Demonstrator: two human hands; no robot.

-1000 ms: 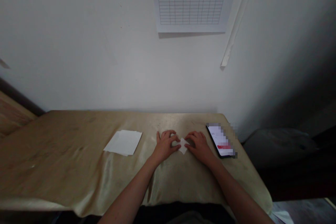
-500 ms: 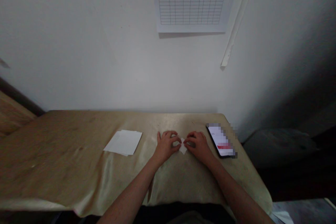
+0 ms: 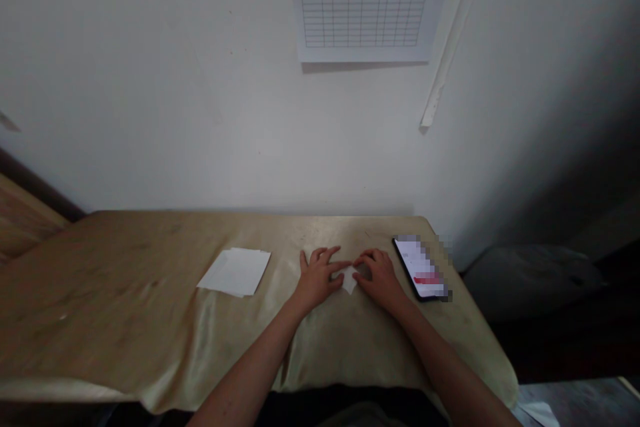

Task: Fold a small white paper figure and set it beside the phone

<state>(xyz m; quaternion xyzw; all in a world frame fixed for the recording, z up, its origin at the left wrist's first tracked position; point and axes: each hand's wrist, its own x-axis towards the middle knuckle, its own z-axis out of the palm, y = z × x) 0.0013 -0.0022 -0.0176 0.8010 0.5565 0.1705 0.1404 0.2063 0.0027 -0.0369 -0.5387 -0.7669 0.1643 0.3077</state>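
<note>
A small white piece of paper (image 3: 349, 281), pointed at its lower end, lies on the cloth between my two hands; its folds are too small to make out. My left hand (image 3: 318, 279) rests at its left with fingers spread, the index finger stretched along the paper's top edge and the thumb at its left side. From the right, my right hand (image 3: 381, 277) bends its fingers inward, thumb and index fingertips on the paper's right and upper edge. The two index fingertips nearly meet above the paper.
A stack of white paper sheets (image 3: 236, 271) lies left of my hands. To the right is a phone (image 3: 417, 270) with its screen lit, partly blurred out. A gold cloth (image 3: 125, 293) covers the table, which stands against a wall bearing a printed grid sheet (image 3: 365, 0).
My left index finger has straightened out of its curl toward the right index fingertip, and the left fingers have spread. The right hand has barely shifted.
</note>
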